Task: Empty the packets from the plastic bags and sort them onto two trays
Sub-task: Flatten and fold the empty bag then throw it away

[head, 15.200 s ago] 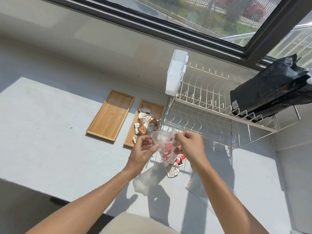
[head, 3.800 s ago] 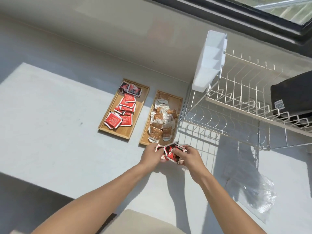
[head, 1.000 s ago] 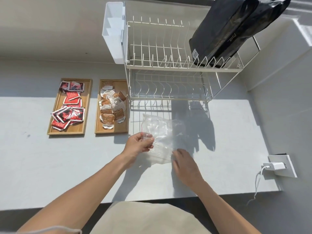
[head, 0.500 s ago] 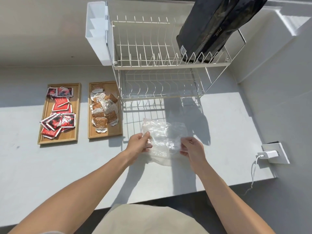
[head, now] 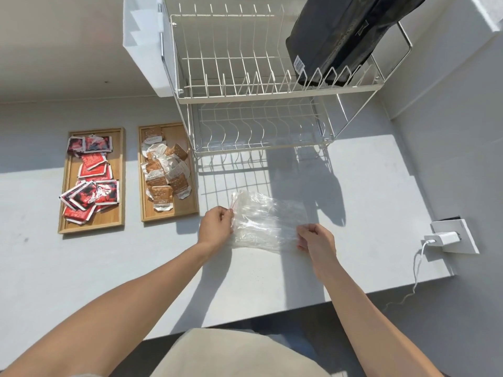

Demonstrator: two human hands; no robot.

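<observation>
Clear, limp plastic bags are pinched at opposite edges by the left hand and right hand, fingers closed; being light and slippery, edges are best gripped.

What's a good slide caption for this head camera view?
Both hands hold an emptied plastic bag beside trays of sorted red and brown packets.
</observation>
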